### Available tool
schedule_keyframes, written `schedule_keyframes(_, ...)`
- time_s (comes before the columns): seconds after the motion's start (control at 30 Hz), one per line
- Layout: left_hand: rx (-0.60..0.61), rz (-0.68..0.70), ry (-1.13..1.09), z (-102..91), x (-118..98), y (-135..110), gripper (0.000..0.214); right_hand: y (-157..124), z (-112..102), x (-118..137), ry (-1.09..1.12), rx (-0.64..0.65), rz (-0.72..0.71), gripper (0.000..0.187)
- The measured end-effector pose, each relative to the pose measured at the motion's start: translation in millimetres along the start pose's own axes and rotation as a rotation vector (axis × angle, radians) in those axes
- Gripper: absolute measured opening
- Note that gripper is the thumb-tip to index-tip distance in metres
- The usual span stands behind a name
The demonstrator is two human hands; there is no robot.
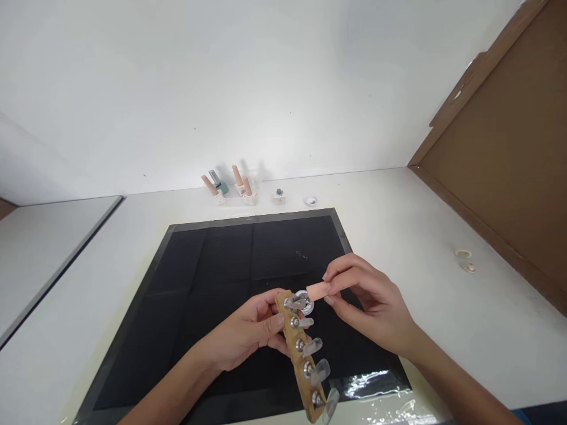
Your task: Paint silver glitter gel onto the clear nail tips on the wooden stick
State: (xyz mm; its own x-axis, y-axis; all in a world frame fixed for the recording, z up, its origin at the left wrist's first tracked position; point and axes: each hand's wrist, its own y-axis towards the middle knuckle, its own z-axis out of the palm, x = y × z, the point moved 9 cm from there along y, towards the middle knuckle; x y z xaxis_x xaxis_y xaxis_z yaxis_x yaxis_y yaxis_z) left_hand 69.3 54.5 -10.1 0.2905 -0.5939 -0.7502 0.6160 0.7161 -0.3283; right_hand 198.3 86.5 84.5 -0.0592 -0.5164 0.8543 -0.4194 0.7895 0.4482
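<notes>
While the person leans over the work, both hands meet above the near half of a square black mat (208,265) that lies on a white tabletop (443,212). The left hand (248,333) is closed round a narrow wooden strip (296,337), thumb on the near face and fingers curled behind its upper end, so the strip hangs in the air, slanting down toward the person. Along its right edge runs a row of small metal pegs with translucent flat knobs (322,370), one below the other. The right hand (372,301) pinches a small pinkish-tan block (318,290) between thumb and forefinger, the other fingers loosely bent beneath. The block's free end touches a shiny round silver part (305,303) at the topmost peg of the strip; whether it is pushed onto it or only laid against it, I cannot tell.

A crinkled clear plastic film (381,389) covers the mat's near right corner. By the wall, past the mat's far edge, stand a few pinkish pegs in white bases (239,184), then a small dark knob (279,193) and a small silver ring (311,200), all well apart from the hands. Two brass-coloured rings (464,255) lie on the table to the right, near a large brown board (509,177) that stands along that side.
</notes>
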Motion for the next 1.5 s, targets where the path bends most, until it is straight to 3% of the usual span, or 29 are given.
schedule_keyframes(0.23, -0.012, -0.015, -0.021, -2.6, 2, 0, 0.026, 2, -2, 5, -0.04, 0.043, -0.028, 0.024)
schedule_keyframes(0.43, -0.03, -0.031, -0.032, -2.8, -1, -1, 0.031, 4, -16, 0, 0.014, -0.035, 0.004, 0.021)
schedule_keyframes(0.8, 0.022, -0.005, -0.067, -4.3, 2, -1, 0.037, -1, -8, -25, 0.119, -0.067, 0.241, 0.007)
schedule_keyframes(1.0, 0.021, 0.052, -0.084, 0.2, -6, -3, 0.021, -6, -13, -42, 0.134, -0.096, 0.374, 0.012)
schedule_keyframes(1.3, -0.077, 0.1, 0.188, -5.0, -8, -2, 0.02, -4, -12, -50, 0.157, -0.069, 0.398, 0.026)
schedule_keyframes(1.5, -0.147, 0.169, 0.301, -6.2, -14, -3, 0.022, -4, -2, -42, 0.179, 0.042, 0.381, 0.018)
